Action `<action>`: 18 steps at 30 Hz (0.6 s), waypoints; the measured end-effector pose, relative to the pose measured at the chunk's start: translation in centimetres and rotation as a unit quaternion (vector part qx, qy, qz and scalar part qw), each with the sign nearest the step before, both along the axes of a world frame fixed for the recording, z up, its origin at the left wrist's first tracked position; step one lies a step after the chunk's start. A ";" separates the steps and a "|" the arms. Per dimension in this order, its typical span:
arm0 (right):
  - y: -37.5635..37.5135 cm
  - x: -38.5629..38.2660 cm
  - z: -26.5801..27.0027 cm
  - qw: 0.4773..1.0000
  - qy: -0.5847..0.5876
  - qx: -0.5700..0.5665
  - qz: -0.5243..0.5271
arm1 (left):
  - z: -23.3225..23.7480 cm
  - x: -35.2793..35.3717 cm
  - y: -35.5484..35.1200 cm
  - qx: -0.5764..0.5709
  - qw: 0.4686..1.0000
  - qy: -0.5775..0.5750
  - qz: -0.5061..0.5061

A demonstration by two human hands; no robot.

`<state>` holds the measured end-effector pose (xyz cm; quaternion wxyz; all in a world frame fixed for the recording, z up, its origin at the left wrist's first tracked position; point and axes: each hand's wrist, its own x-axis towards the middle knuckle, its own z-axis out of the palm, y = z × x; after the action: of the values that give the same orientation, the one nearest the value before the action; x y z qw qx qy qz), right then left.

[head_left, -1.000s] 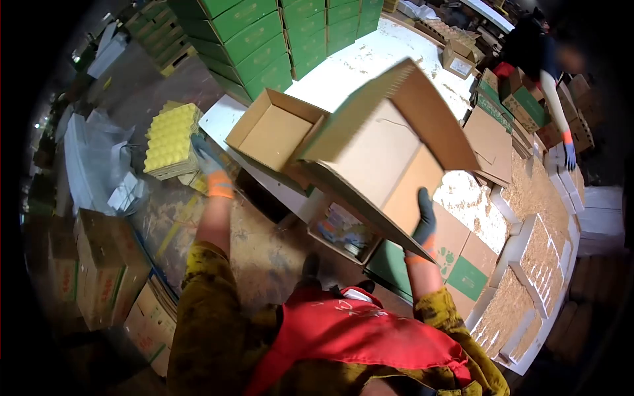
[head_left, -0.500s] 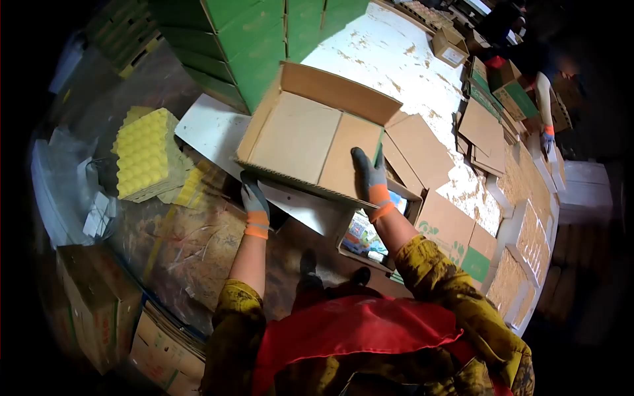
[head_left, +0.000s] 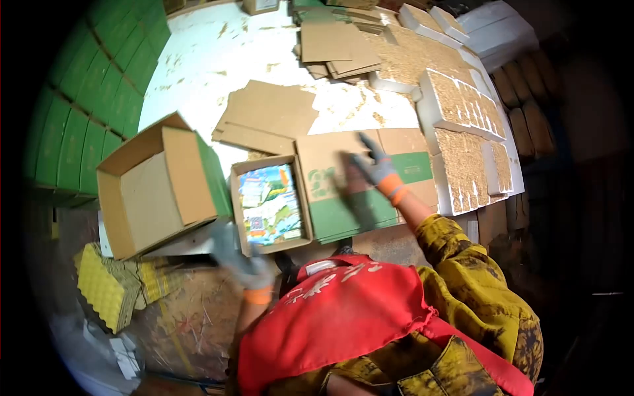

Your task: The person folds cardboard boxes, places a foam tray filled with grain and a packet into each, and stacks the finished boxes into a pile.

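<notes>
My left hand (head_left: 246,264), in a grey glove with an orange cuff, is blurred beside the near right corner of an open cardboard box (head_left: 146,191). Its fingers look stretched out and hold nothing I can see. My right hand (head_left: 378,168), gloved alike, hovers with thumb and fingers apart over flattened printed cartons (head_left: 350,204), casting a shadow on them. Between the hands stands a smaller cardboard box (head_left: 305,198) with colourful printed leaflets (head_left: 269,201) in it. The open box has a green outer side and a bare brown inside.
Loose cardboard sheets (head_left: 271,115) and another stack of sheets (head_left: 337,49) lie on the white table (head_left: 198,72). White trays (head_left: 442,105) filled with brown grainy material line the right. Green boxes (head_left: 99,92) are stacked at left. Yellow egg trays (head_left: 105,287) sit low left.
Both hands have let go of the open box, which now rests at the left. My right hand has moved right over the flattened cartons. The view has turned right.
</notes>
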<state>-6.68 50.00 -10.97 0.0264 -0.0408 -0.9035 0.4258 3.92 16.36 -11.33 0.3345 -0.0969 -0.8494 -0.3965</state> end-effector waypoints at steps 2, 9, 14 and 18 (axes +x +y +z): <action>12.2 0.2 -5.5 0.980 0.028 0.048 -0.191 | 1.0 -2.1 6.3 -0.045 0.975 -0.053 -0.209; 26.1 4.4 -13.2 0.979 -0.112 0.057 -0.159 | -7.1 -4.1 20.9 -0.352 0.902 -0.224 -0.106; 25.2 6.0 -4.9 0.979 -0.027 -0.090 -0.184 | -6.3 -3.6 21.5 -0.308 0.923 -0.212 -0.095; 28.1 5.1 0.0 0.891 0.023 -0.449 -0.065 | -3.5 -6.4 20.2 -0.214 0.962 -0.147 -0.089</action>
<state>-1.59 78.09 -10.99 0.0536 -0.0971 -0.6105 0.7842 -2.53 36.60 -14.85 0.1406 -0.1816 -0.9422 -0.2439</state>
